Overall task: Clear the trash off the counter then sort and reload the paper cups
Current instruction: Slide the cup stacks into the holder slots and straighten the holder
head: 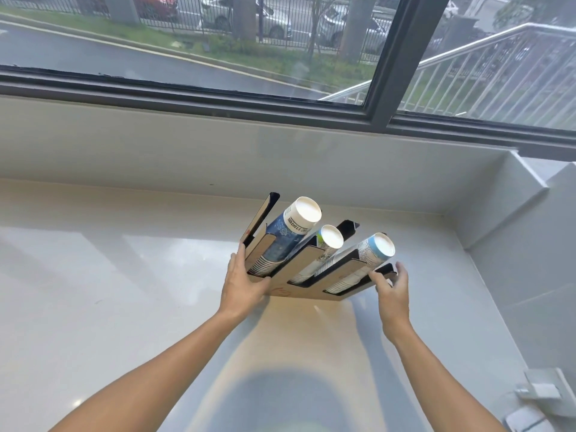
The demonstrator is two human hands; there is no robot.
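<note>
Daylight from a wide window falls on a pale counter (124,291) that shows no trash. Toward its back right corner sits a cup dispenser (307,283), leaning back, its three slots filled with paper cup stacks: blue (285,236), a narrower one (324,249) and a light-printed one (366,258). The left hand (244,283) clasps the dispenser's left edge; the right hand (392,289) curls loosely at its right edge, fingertips touching. Clearing and reloading look done; only settling the dispenser seems left.

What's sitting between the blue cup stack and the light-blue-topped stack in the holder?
In the head view, the narrower green-and-white cup stack stands in the middle slot, between the blue cup stack and the light-blue-topped stack.
</note>
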